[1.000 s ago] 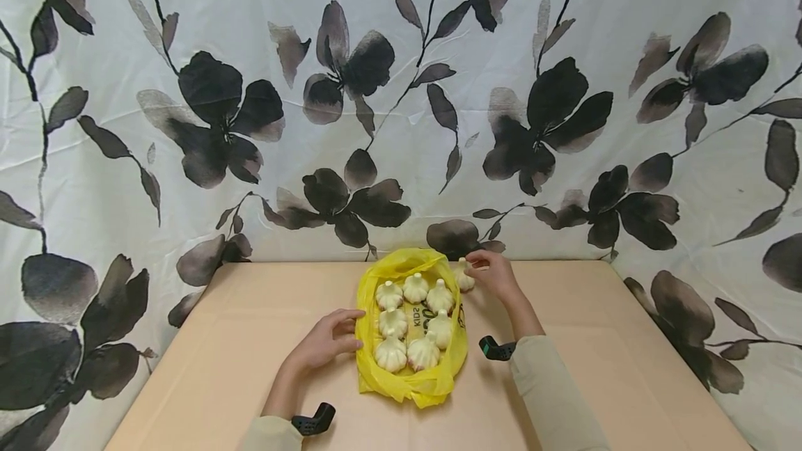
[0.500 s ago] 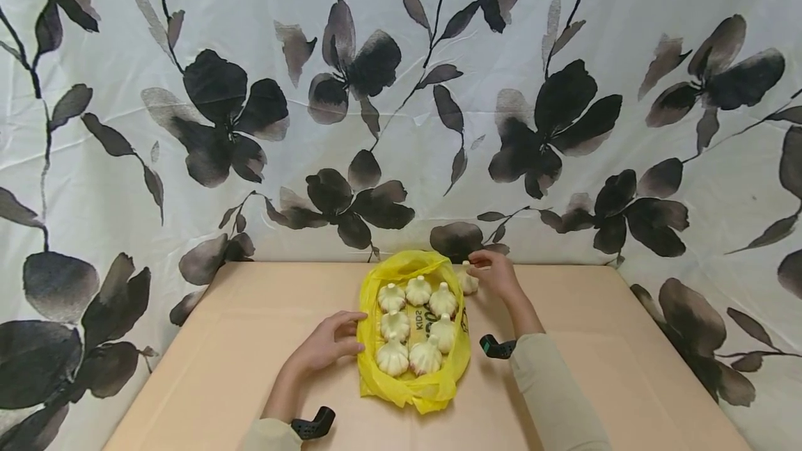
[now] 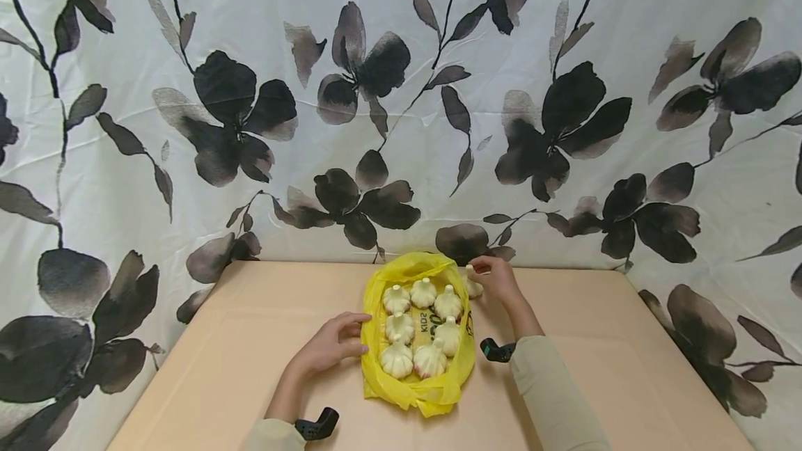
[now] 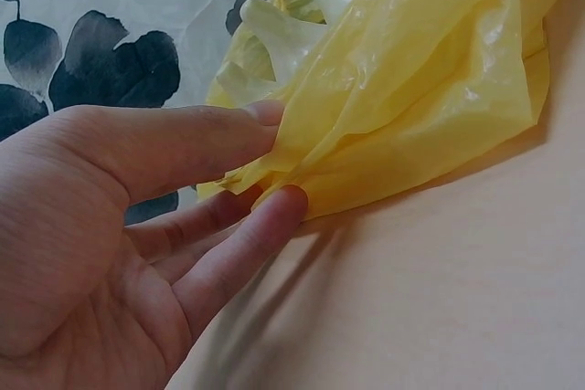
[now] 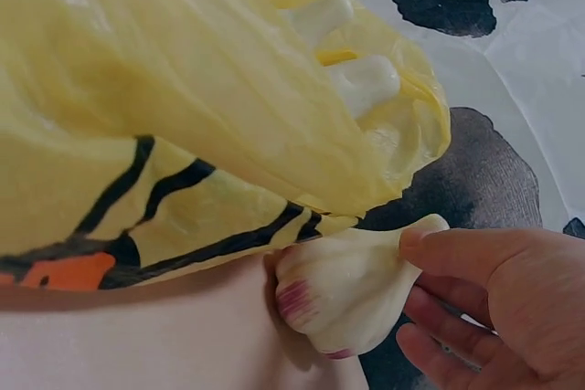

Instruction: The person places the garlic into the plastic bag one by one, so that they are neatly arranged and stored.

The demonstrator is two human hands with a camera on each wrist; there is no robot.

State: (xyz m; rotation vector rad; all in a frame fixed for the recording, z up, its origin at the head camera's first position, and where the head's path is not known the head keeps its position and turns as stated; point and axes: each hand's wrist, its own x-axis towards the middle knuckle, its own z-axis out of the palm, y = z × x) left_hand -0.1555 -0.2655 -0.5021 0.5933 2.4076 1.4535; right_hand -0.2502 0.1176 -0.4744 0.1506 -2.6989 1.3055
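Observation:
A yellow plastic bag (image 3: 421, 395) lies with its mouth spread, and several garlic bulbs (image 3: 397, 360) sit inside in a loose ring. Dark lettering on the bag shows between them. At the bag's left side is my left hand (image 3: 328, 343); in the left wrist view its thumb (image 4: 219, 139) and fingers pinch a fold of the plastic. By the far right rim, my right hand (image 3: 501, 285) pinches one more garlic bulb (image 5: 343, 289) by its stem. That bulb, outside the bag and right against its edge, has purple streaks near its base.
A light tan table (image 3: 269, 291) lies beneath everything. Directly behind its far edge hangs a white cloth (image 3: 438, 145) with dark flowers. Black devices (image 3: 316, 424) are strapped to both wrists.
The head view has shifted slightly, so table and cloth sit a little farther right in it. Both hands keep the same holds, and the bulbs in the bag keep their arrangement.

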